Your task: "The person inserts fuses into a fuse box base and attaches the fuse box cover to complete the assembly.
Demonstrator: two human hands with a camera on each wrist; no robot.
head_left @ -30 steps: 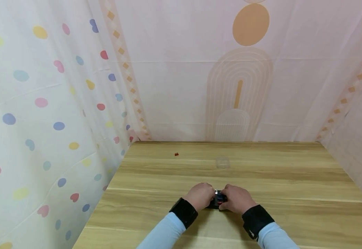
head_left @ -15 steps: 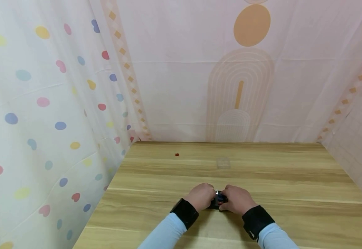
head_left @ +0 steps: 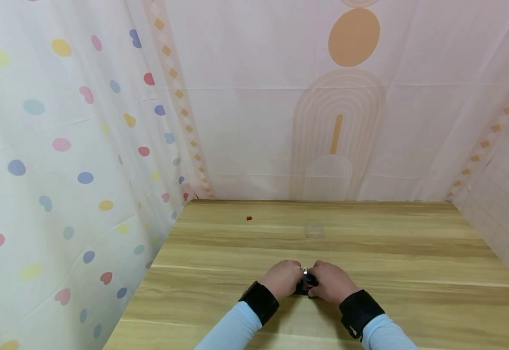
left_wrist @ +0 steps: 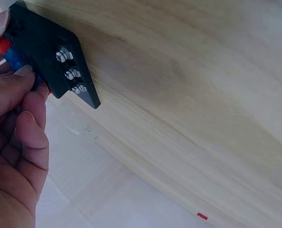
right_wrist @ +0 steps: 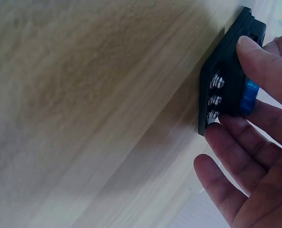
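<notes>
Carefully now: the black device point(left_wrist: 48, 52) is at the counter point(head_left: 219, 253), its blue part point(left_wrist: 13, 59) pinched by your left grip point(head_left: 282, 278), its black body point(right_wrist: 233, 80) by your right grip point(head_left: 330, 282); steady it, work gently and avoid the metal screws point(right_wrist: 217, 81).

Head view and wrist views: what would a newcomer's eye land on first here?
Probably the dotted curtain, filling the head view's left side. Next, the black device gripped by both hands at the lower middle of that view, its three shiny screws clear in the wrist views. A tiny red piece also stands out near the table's far edge, left of center.
</notes>
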